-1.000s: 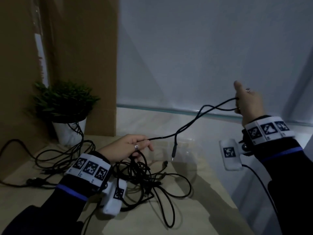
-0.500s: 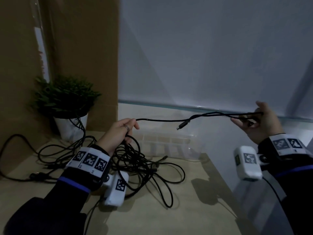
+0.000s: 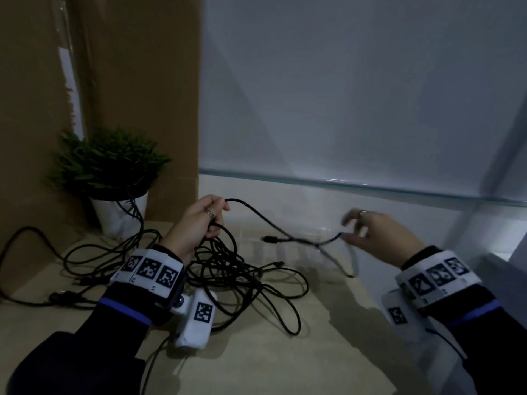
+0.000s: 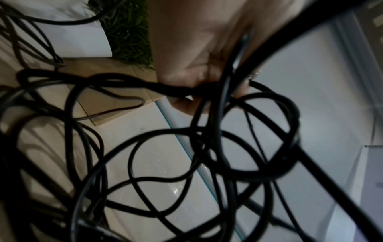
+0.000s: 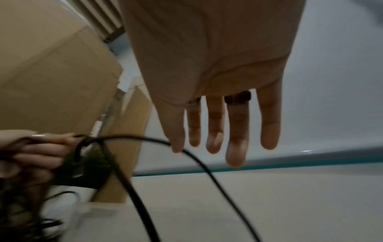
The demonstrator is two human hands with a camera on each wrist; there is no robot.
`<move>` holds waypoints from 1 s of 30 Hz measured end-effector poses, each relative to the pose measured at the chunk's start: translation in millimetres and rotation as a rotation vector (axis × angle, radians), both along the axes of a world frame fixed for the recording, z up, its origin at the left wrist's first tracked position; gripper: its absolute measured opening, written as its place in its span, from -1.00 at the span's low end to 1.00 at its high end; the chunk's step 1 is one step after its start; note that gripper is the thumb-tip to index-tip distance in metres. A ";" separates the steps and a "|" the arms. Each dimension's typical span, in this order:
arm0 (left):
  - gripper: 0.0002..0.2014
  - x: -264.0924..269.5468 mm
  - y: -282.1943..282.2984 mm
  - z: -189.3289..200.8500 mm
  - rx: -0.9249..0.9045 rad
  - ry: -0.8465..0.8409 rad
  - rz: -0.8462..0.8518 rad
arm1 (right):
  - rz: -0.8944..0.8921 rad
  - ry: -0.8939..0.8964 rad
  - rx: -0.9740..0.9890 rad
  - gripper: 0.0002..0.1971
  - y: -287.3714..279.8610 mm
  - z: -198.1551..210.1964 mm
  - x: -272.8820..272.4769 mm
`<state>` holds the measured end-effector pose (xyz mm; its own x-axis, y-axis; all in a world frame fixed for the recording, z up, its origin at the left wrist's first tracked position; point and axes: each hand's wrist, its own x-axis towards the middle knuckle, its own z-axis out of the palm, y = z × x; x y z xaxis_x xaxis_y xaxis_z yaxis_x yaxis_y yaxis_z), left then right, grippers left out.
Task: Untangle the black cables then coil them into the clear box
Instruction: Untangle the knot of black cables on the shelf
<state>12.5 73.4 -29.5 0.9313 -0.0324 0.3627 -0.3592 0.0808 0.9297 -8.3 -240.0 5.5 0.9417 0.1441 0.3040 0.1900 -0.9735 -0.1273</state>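
Left hand [image 3: 199, 223] raised over the tangle of black cables [image 3: 242, 280], fingers curled round several strands; wrist view confirms the strands pass through its fist. One cable [image 3: 256, 215] runs from that grip across to the right hand [image 3: 382, 238], sagging between them. Right hand's fingers are straight and spread; only the thumb tip touches the cable, nothing gripped. A plug end [image 3: 269, 239] hangs off this cable between the hands. Rest of the tangle lies on the table [image 3: 271, 360], near its middle. Clear box [image 3: 299, 246] sits toward the table's back edge, no coil visible inside. Potted plant [image 3: 111, 172] at back left corner.
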 end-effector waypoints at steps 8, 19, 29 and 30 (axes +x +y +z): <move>-0.76 -5.3 -3.2 1.1 0.025 -0.010 -0.058 | 0.484 0.406 0.063 -0.32 92.6 -23.1 -7.7; -0.75 -1.2 3.0 2.4 -0.139 0.083 0.023 | 0.449 0.512 0.371 -0.85 59.1 -21.3 -20.4; -0.77 0.4 6.8 0.0 -0.064 0.102 0.048 | -0.251 0.107 0.600 -0.64 -20.2 0.9 -11.1; -0.77 0.5 7.2 0.3 -0.062 0.103 0.048 | -0.330 0.163 0.304 -0.63 -27.7 -0.6 -11.6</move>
